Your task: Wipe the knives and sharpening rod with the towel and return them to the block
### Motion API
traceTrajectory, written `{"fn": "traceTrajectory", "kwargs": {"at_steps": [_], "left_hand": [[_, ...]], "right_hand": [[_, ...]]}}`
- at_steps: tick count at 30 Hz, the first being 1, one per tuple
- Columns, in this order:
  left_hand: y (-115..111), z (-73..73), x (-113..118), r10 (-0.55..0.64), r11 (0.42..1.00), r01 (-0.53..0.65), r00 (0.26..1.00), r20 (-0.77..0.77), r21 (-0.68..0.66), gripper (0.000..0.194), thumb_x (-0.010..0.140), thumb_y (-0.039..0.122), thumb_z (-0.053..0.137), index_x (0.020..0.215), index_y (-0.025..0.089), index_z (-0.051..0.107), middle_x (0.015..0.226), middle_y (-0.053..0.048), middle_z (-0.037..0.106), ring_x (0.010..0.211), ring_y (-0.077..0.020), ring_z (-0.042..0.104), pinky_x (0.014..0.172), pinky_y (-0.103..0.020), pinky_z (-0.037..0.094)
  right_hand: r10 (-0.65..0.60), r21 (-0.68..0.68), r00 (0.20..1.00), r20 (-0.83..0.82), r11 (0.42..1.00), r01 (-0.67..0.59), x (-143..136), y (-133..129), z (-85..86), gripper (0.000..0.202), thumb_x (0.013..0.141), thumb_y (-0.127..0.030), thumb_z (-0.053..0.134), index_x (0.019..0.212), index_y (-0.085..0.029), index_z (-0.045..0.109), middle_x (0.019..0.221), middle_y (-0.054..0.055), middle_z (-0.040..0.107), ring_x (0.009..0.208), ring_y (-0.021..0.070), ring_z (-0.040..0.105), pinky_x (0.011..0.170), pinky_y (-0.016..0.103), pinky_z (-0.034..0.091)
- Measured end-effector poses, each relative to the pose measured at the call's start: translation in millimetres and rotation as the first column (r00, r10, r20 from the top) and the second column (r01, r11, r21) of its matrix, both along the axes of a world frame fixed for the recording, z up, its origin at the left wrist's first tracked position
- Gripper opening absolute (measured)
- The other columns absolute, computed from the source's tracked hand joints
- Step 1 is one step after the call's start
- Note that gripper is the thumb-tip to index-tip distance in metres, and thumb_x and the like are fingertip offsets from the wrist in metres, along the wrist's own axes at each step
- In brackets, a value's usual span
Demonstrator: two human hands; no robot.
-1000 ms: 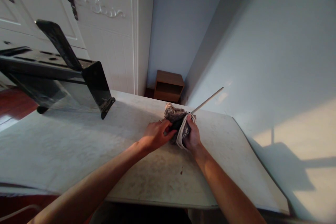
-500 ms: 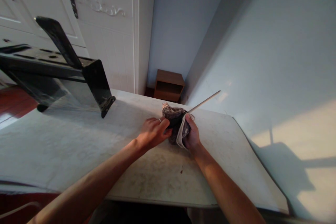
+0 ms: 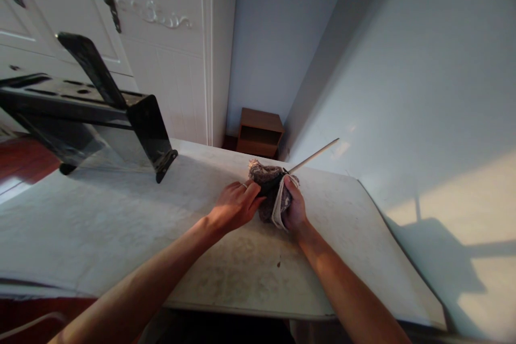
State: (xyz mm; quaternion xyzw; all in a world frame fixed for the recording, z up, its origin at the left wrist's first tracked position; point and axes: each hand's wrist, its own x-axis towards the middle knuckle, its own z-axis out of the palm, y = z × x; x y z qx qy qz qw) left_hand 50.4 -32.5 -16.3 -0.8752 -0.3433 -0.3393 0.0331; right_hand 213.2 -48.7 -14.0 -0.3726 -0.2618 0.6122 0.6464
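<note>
A bundled dark, fuzzy cloth [image 3: 266, 173] with a pale band or strip around its right part lies between my hands above the white table [image 3: 226, 274]. A thin pale stick [image 3: 314, 156] points up and right out of it. My right hand [image 3: 295, 207] wraps the bundle's right side, thumb on top by the stick's base. My left hand [image 3: 237, 203], with a ring on one finger, pinches at the dark left part of the bundle; its fingertips are partly hidden there.
On the table's left stands a black metal-framed holder [image 3: 141, 118] with clear sides. White cabinets [image 3: 169, 64] rise behind it. A brown open box shelf [image 3: 260, 131] stands beyond the table's far edge, and a pale wall [image 3: 423, 91] runs along the right.
My left thumb has shifted slightly at the bundle. My right hand and the stick have stayed nearly still.
</note>
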Motion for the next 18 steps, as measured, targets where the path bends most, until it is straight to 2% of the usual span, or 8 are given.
{"fn": "traceTrajectory", "kwargs": {"at_steps": [5, 10, 14, 18], "left_hand": [[-5.0, 6.1, -0.2, 0.023, 0.983, -0.034, 0.998, -0.064, -0.18, 0.019, 0.096, 0.033, 0.046, 0.092, 0.016, 0.054, 0.08, -0.01, 0.067, 0.074, -0.0247, 0.065, 0.066, -0.034, 0.048], [-4.2, 8.7, 0.7, 0.059, 0.914, -0.064, 0.998, -0.024, -0.401, 0.01, 0.093, 0.022, 0.046, 0.1, 0.016, 0.051, 0.088, -0.013, 0.068, 0.081, -0.027, 0.067, 0.065, -0.032, 0.046], [-1.5, 5.8, 0.1, 0.03, 0.829, 0.02, 0.996, 0.079, -0.558, 0.02, 0.09, 0.017, 0.048, 0.11, 0.017, 0.049, 0.093, -0.013, 0.07, 0.084, -0.0269, 0.068, 0.066, -0.031, 0.045], [2.3, 0.6, -0.5, 0.015, 0.793, 0.071, 0.991, 0.136, -0.605, 0.024, 0.09, 0.02, 0.047, 0.114, 0.017, 0.052, 0.091, -0.012, 0.071, 0.083, -0.0272, 0.067, 0.067, -0.031, 0.044]], "right_hand": [[-0.061, 0.048, 0.998, 0.026, 0.997, 0.06, -0.5, -0.8, -2.8, 0.033, 0.071, -0.043, 0.076, 0.093, -0.021, 0.069, 0.085, 0.001, 0.076, 0.083, 0.0229, 0.072, 0.08, 0.037, 0.059], [-0.1, 0.024, 0.994, 0.033, 0.995, 0.1, 0.5, -0.3, -10.2, 0.036, 0.066, -0.041, 0.081, 0.093, -0.02, 0.069, 0.079, 0.0, 0.075, 0.082, 0.024, 0.072, 0.079, 0.037, 0.059], [-0.121, 0.038, 0.992, 0.047, 0.992, 0.119, 0.9, -0.3, -12.7, 0.039, 0.063, -0.041, 0.084, 0.092, -0.02, 0.069, 0.078, 0.0, 0.075, 0.082, 0.0248, 0.073, 0.08, 0.038, 0.06], [-0.11, 0.04, 0.993, 0.05, 0.993, 0.108, 0.7, -0.5, -12.0, 0.042, 0.061, -0.042, 0.085, 0.092, -0.019, 0.07, 0.078, 0.002, 0.076, 0.082, 0.0256, 0.073, 0.079, 0.039, 0.06]]}}
